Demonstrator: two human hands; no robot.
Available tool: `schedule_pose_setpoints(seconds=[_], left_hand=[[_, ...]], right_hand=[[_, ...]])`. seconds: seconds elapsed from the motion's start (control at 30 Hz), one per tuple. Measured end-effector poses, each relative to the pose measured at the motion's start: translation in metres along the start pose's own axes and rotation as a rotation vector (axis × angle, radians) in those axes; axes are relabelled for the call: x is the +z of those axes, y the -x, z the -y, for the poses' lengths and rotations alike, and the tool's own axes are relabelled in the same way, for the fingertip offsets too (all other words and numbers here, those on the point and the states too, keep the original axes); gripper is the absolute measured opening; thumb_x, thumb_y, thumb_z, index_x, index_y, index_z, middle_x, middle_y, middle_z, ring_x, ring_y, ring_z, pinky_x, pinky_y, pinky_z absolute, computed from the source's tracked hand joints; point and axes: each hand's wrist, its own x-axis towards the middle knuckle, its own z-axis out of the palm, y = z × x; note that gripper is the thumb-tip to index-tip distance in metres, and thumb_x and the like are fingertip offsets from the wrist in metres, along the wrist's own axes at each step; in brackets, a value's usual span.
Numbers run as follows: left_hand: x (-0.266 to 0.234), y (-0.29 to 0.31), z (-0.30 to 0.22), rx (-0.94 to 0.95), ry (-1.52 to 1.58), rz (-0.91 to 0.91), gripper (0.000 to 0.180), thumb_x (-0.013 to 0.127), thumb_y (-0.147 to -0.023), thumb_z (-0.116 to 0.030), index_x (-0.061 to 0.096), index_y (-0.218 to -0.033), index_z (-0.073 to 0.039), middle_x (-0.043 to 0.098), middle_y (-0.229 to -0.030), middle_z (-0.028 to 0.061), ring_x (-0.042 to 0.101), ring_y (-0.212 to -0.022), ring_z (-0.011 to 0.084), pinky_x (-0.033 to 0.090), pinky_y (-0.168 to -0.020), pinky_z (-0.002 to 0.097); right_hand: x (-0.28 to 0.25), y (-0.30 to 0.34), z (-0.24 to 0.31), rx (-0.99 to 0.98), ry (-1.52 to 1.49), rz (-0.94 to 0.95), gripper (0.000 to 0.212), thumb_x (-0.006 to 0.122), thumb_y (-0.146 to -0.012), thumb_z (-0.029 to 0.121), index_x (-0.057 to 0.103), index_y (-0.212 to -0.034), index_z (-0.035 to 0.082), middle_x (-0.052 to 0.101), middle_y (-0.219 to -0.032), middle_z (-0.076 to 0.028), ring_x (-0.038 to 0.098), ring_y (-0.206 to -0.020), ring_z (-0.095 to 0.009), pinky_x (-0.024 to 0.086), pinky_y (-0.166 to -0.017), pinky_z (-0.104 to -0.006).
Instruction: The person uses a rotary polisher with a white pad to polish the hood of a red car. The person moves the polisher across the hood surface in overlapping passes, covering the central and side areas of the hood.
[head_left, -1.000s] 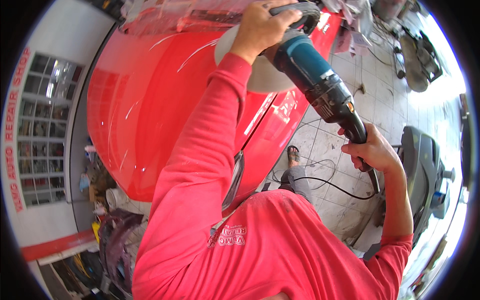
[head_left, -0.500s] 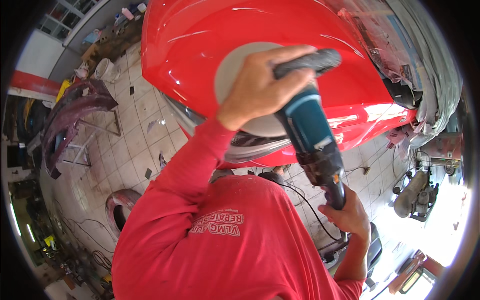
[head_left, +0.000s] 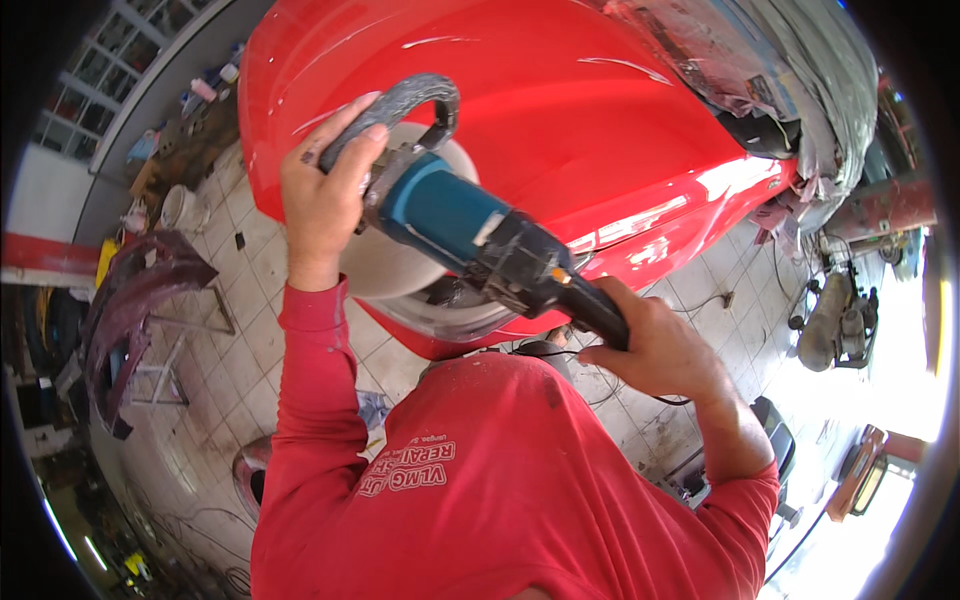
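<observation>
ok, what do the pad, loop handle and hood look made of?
Pad: foam or wool, can't tell which; matte, off-white face. Loop handle: probably rubber or a tape wrap; dull, dark, streaked grey. Hood: likely painted metal; glossy red with bright reflections.

1 curved maroon car bumper rests on a thin metal stand near 1 round white bucket; 1 beige cylindrical tank sits on the pale tiled floor, far right.
</observation>
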Motion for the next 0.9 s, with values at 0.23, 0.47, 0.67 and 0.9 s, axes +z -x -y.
schedule_pose_setpoints(seconds=[0.23, 0.47, 0.67, 0.9], left_hand=[[0.175, -0.075, 0.018, 0.592, -0.151, 0.303, 0.026, 0.079, -0.092, -0.014, 0.08, -0.117, -0.012, 0.08, -0.118, 0.0124, 0.079, -0.095, 0.0237, 0.063, -0.083, 0.0351], [0.351, -0.103, -0.007, 0.257, 0.266, 0.389, 0.031, 0.084, -0.084, -0.033, 0.079, -0.099, -0.006, 0.079, -0.092, 0.0147, 0.077, -0.087, 0.0346, 0.062, -0.08, 0.041], [0.341, -0.074, -0.013, 0.154, 0.147, 0.231, 0.041, 0.083, -0.086, -0.041, 0.078, -0.107, -0.007, 0.077, -0.087, 0.0164, 0.077, -0.085, 0.0377, 0.059, -0.08, 0.0487], [0.136, -0.042, 0.003, 0.208, 0.016, 0.092, 0.036, 0.079, -0.092, -0.035, 0.077, -0.11, -0.004, 0.077, -0.087, 0.0163, 0.076, -0.073, 0.0283, 0.059, -0.069, 0.0384]], right_hand=[[-0.095, 0.054, -0.044, 0.39, -0.132, -0.17, 0.055, 0.083, -0.086, 0.007, 0.061, -0.136, 0.007, 0.074, -0.091, -0.008, 0.068, -0.073, -0.018, 0.054, -0.067, -0.0361], [-0.157, 0.1, -0.101, 0.636, -0.212, -0.419, 0.059, 0.075, -0.082, 0.0, 0.056, -0.138, 0.002, 0.06, -0.069, -0.003, 0.058, -0.05, -0.012, 0.046, -0.045, -0.0294], [-0.154, 0.117, -0.117, 0.659, -0.16, -0.547, 0.061, 0.074, -0.082, -0.002, 0.051, -0.139, 0.001, 0.064, -0.074, -0.006, 0.062, -0.05, -0.016, 0.049, -0.045, -0.0316], [-0.081, 0.037, -0.04, 0.47, -0.191, -0.115, 0.053, 0.078, -0.081, 0.001, 0.06, -0.131, 0.003, 0.066, -0.079, -0.004, 0.061, -0.057, -0.012, 0.05, -0.051, -0.0292]])
